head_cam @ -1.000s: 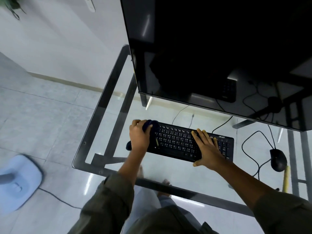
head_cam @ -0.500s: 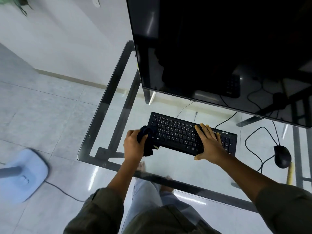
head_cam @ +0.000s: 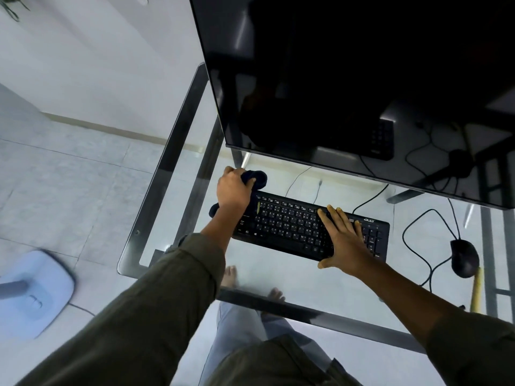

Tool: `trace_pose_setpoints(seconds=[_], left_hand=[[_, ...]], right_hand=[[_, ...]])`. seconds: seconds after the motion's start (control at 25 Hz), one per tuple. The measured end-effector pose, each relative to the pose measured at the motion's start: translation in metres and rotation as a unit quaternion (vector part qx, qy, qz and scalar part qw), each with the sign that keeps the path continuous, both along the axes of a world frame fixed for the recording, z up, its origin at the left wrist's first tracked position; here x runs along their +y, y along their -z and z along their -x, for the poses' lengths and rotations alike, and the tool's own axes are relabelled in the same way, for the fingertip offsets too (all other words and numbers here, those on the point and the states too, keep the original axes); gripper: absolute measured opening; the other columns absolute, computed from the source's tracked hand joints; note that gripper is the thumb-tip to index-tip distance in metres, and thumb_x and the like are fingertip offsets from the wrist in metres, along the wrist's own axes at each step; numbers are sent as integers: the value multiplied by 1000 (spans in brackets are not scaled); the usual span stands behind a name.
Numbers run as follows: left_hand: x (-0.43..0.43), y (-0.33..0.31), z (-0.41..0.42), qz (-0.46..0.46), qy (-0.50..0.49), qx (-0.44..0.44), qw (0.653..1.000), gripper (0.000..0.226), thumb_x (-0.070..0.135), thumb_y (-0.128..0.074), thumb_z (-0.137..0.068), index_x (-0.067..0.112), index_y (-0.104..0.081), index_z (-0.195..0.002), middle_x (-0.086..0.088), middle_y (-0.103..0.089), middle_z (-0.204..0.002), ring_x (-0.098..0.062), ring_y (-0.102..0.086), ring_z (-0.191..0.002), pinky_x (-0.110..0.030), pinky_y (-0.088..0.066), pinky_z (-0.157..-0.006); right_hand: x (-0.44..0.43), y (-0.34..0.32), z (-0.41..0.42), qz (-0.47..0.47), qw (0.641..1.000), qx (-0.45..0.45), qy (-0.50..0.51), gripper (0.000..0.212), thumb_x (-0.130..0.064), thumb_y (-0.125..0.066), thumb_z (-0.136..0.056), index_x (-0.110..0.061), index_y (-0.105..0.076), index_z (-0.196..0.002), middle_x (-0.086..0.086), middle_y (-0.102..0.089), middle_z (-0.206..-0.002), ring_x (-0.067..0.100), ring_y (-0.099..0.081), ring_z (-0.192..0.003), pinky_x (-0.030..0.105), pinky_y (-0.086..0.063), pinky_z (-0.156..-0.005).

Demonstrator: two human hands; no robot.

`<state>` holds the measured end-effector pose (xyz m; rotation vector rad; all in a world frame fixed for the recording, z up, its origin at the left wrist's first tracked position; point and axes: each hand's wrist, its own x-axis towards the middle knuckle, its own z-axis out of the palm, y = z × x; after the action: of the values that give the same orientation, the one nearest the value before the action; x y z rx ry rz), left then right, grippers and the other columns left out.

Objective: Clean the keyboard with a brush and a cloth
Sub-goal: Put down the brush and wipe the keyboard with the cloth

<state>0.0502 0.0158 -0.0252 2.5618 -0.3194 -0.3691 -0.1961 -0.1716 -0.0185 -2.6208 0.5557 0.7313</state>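
Looking down, we see a black keyboard (head_cam: 309,225) lying flat on a glass table (head_cam: 178,174), just in front of a big dark screen (head_cam: 362,79). Our left hand (head_cam: 233,190) is closed tight around a dark cloth (head_cam: 257,179). The cloth bulges out past our fingers at the far left corner of the keyboard, and a bit of it also pokes out below our wrist, beside the keyboard's left end. We cannot tell if the cloth is pressing on the keys or just off the edge. A thin yellow-green stripe (head_cam: 258,208) shows on the keys right next to this hand, and we cannot tell what it is.

Our right hand (head_cam: 344,240) lies flat and open on the right part of the keyboard. Its fingers are spread over the keys and its thumb hooks over the near edge. It is not gripping anything.

A black mouse (head_cam: 464,257) sits well to the right of the keyboard, with its wire (head_cam: 412,227) looping on the glass. Something thin and yellow (head_cam: 476,293) stands just by the mouse. Through the glass we see our bare feet (head_cam: 231,275) on the pale tiled floor (head_cam: 69,176). A light blue base (head_cam: 36,293) of something sits on the floor far to the left. Both our arms have olive green sleeves (head_cam: 167,296).
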Motion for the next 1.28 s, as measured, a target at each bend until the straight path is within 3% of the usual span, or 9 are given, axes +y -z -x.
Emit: trace_pose_setpoints(seconds=[0.2, 0.56, 0.72, 0.84, 0.96, 1.08, 1.2, 1.28], left_hand=[[45, 9, 43, 82, -10, -17, 996, 28, 25, -69, -93, 10, -69, -116, -10, -60, -109, -27, -63, -89, -36, -54, -81], [85, 22, 140, 81, -70, -19, 994, 29, 7, -72, -87, 6, -68, -116, -12, -62, -108, -31, -61, -89, -46, -56, -75], [46, 14, 187, 81, 28, -13, 996, 31, 7, -76, -84, 12, -71, -114, -7, -65, -114, -24, -61, -97, -41, -59, -85], [30, 13, 210, 85, 128, -55, 987, 33, 8, -80, -79, 17, -71, -110, -2, -65, -108, -21, -61, -92, -35, -58, -82], [54, 18, 186, 67, 34, -55, 996, 34, 4, -77, -82, 13, -72, -114, -8, -67, -110, -25, -60, -94, -42, -58, -86], [91, 22, 153, 39, -61, -85, 994, 31, 1, -75, -82, 8, -72, -112, -13, -67, -106, -33, -57, -92, -48, -56, -79], [90, 23, 145, 51, -71, -89, 992, 32, -3, -76, -80, 6, -73, -110, -14, -66, -105, -35, -55, -92, -49, -54, -78], [79, 25, 156, 48, -25, -105, 993, 34, -6, -77, -76, 7, -73, -107, -13, -66, -105, -33, -55, -90, -50, -55, -75]], right_hand=[[-1, -1, -1, -4, 1000, -1, 7, 144, -46, -92, -57, -34, 11, -157, -7, 18, -166, 17, 19, -152, 57, 1, -121], [1, -5, -2, -6, 1000, -4, 10, 143, -47, -92, -57, -33, 8, -158, -4, 16, -167, 17, 18, -153, 57, 0, -121], [1, -5, -1, -4, 1000, -4, 5, 143, -46, -92, -57, -33, 8, -158, -4, 16, -167, 18, 18, -153, 58, 1, -121], [2, -3, -1, -6, 1000, -4, 4, 143, -47, -92, -56, -33, 8, -158, -4, 16, -167, 19, 19, -153, 58, 1, -121], [1, -3, 0, -8, 1000, -4, 4, 143, -46, -92, -58, -34, 10, -157, -5, 17, -167, 18, 20, -152, 58, 2, -121], [1, -3, 0, -14, 1000, -4, 1, 143, -44, -92, -57, -34, 10, -158, -5, 18, -167, 18, 20, -152, 58, 2, -121], [0, -2, 2, -16, 1000, -10, 10, 143, -44, -92, -58, -34, 10, -158, -5, 18, -166, 17, 20, -152, 57, 3, -122], [0, -2, 1, -19, 1000, -11, 9, 143, -43, -92, -58, -35, 10, -158, -6, 18, -166, 16, 21, -152, 57, 3, -121]])
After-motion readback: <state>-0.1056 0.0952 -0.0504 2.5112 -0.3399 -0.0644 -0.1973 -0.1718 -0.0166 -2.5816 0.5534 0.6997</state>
